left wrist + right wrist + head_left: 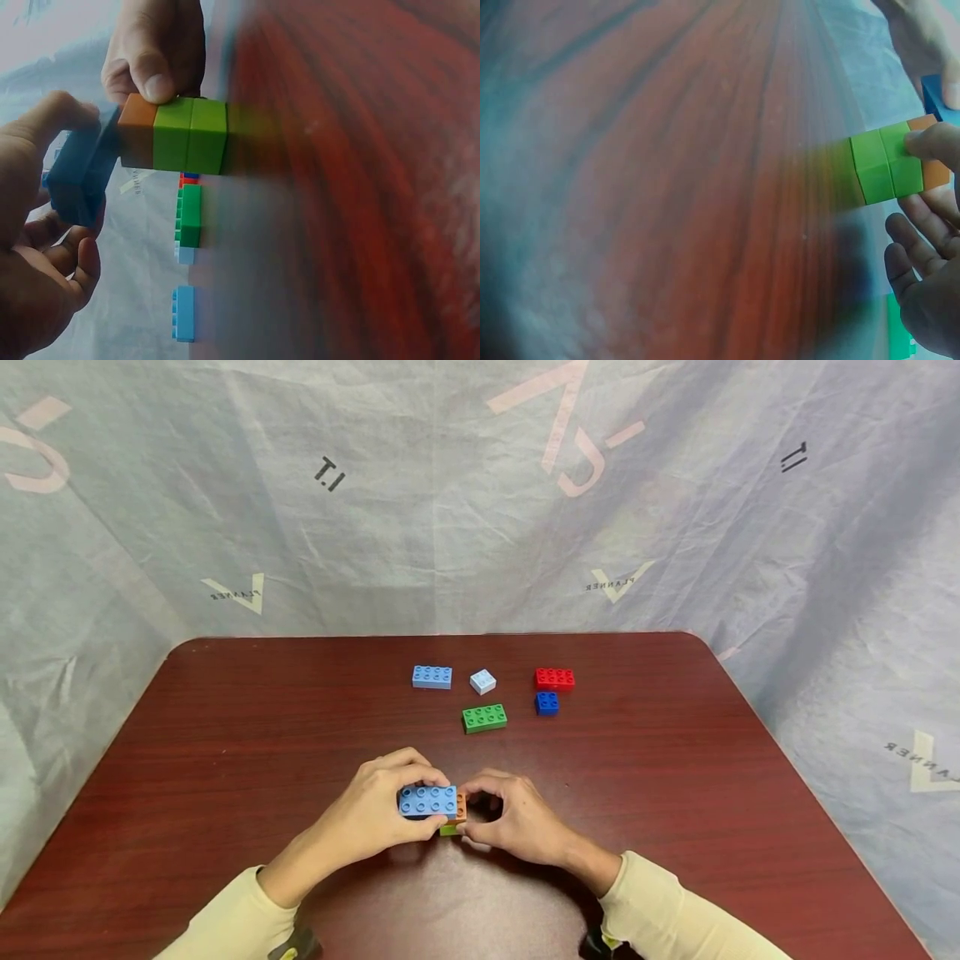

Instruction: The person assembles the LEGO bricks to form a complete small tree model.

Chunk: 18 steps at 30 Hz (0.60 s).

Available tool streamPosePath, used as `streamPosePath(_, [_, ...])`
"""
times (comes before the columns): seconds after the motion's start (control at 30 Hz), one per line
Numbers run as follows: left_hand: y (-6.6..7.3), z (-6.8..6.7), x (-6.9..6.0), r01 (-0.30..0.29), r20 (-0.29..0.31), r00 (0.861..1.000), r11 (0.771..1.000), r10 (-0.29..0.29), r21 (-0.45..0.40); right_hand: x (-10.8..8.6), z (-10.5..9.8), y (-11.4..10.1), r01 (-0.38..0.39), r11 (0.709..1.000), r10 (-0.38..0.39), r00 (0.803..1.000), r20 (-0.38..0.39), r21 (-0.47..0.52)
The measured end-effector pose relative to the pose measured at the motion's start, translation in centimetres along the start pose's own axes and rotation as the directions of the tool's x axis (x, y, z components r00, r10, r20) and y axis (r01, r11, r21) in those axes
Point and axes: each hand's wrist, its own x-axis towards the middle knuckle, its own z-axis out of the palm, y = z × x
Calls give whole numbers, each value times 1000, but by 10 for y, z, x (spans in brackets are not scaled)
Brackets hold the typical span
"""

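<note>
At the far side and along both flanks, from nine round through twelve to three, pale grey fabric (480, 510) is seen, printed with lettering. Within it, a dark red-brown table (225, 760) is enclosed. Clock read from the head view, twelve at the far edge, centre at the stack of bricks (174, 136). Cream sleeves (232, 914) are noted at eight and four; the left hand (386, 797) is placed at nine, the right hand (521, 814) at three.

By the right hand the stack is pinched narrowly, upright on the table: two lime-green bricks (208, 139) are topped by an orange brick (137, 133). By the left hand an eight-stud light-blue brick (428, 802) is gripped across its long sides, tilted, just above the orange; contact cannot be told.

Farther off, eight-studded: a loose light-blue brick (432, 677) is found just short of twelve, a green brick (484, 719) just past it, a red brick (555, 679) between one and two. Smallest, four-studded: a dark-blue brick (547, 703) is set just beside the red, near side; a pale-blue brick (483, 682) is sighted at half past twelve, beyond the green.
</note>
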Motion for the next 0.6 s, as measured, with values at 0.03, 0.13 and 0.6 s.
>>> streamPosePath(0.03, [0,1,0,10,-4,1000,1000,-10,-8,0,0,0,2,1000,-2,1000,-1,-3])
streamPosePath(0.13, [-1,4,-1,44,-11,999,998,-45,-42,0,0,0,7,1000,-7,1000,2,-5])
streamPosePath(0.6, [-6,11,0,86,-39,995,987,-92,-133,0,1,3,7,1000,-7,1000,1,-2])
